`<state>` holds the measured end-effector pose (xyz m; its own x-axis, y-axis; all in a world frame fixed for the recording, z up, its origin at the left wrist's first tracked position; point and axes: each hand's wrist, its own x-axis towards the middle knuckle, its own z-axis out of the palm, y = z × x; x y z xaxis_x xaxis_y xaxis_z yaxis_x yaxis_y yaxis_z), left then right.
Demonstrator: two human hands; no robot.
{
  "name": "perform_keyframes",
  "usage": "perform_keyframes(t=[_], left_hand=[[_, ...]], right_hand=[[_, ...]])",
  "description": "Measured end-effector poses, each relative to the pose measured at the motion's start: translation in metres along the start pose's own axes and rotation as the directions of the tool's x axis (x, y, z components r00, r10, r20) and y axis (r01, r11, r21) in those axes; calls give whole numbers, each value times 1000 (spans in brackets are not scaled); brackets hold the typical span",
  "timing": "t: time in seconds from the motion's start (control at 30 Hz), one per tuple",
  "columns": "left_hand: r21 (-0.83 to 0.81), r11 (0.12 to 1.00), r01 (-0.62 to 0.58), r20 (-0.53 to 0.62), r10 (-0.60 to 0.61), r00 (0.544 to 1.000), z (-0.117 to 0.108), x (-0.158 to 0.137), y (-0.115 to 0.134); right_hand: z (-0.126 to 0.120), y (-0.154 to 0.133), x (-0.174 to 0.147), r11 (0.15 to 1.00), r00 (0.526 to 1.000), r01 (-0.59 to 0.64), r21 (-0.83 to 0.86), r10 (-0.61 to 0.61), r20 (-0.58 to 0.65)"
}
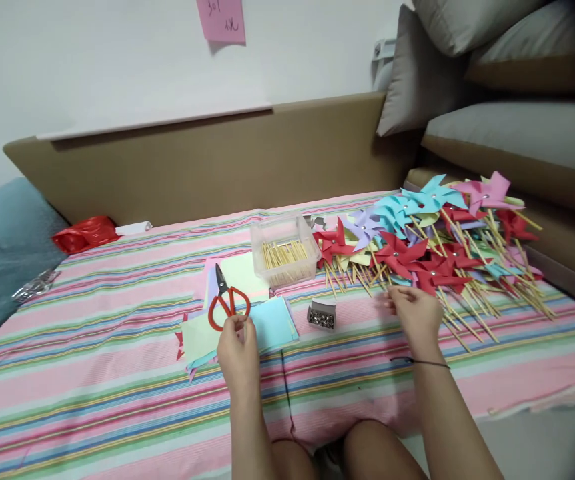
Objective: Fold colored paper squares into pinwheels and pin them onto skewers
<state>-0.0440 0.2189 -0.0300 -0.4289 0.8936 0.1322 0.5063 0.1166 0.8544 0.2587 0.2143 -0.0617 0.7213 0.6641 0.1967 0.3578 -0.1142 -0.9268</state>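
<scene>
My left hand [238, 347] is closed in a pinch over the paper sheets, its fingertips by the handles of the red-handled scissors [227, 303]. What its fingers hold, if anything, is hidden. Beneath it lie a pale green sheet [200, 339] and a light blue sheet [275, 323], stacked with other colours. My right hand [416, 313] hovers at the near-left side of a pile of paper pinwheels [397, 253] on wooden sticks, fingers loosely bent and apart, with nothing visible in them. Between my hands stands a small open box of metal pins [322, 315].
A clear plastic tub [287, 273] of wooden sticks stands behind the pin box. The striped cloth [92, 347] covers the surface. A red plastic bag [86, 235] and a silvery packet [36, 285] lie left. Cushions [517, 127] are stacked at the right, beyond the pinwheels.
</scene>
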Motion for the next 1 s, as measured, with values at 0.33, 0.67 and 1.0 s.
perform_keyframes(t=[0.33, 0.67, 1.0], left_hand=[[10, 1000, -14, 31, 14, 999, 6, 1, -1], [64, 997, -40, 77, 35, 996, 10, 0, 5], [70, 990, -124, 64, 119, 991, 14, -4, 8]], right_hand=[[33, 3, 36, 889, 980, -172, -425, 197, 16], [7, -12, 18, 805, 997, -67, -589, 25, -79], [-33, -75, 62, 701, 971, 228, -675, -218, 102]])
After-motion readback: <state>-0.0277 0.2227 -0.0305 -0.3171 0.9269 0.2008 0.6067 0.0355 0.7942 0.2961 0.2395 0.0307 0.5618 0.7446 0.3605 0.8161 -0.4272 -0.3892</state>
